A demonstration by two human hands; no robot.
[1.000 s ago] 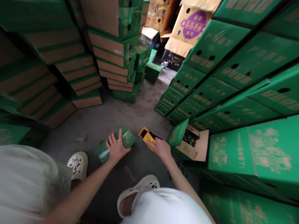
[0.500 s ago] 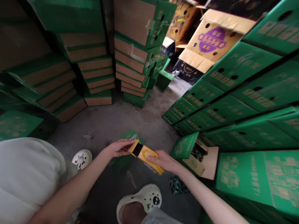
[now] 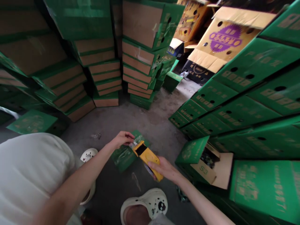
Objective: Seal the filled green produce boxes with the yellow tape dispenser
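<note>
My right hand (image 3: pixel 165 168) grips a yellow tape dispenser (image 3: pixel 147 155) and holds it above the floor, its dark mouth pointing up and to the left. My left hand (image 3: pixel 123 138) is pinched at the dispenser's front, fingers closed on a strip of clear tape (image 3: pixel 132 144) coming off it. Below both hands a flat green carton (image 3: pixel 124 154) with a glossy band lies on the concrete floor (image 3: pixel 131 120).
Stacks of green cartons (image 3: pixel 234 93) wall the right side, and more green and brown stacks (image 3: pixel 103 72) rise at the left and back. An open green box (image 3: pixel 206 164) marked S3 sits at my right. My white clogs (image 3: pixel 146 206) stand on the floor below.
My left hand left the flat carton on the floor and rose to the dispenser's front, then pulled tape from it. My right hand lifted the dispenser. The view tilted up and left.
</note>
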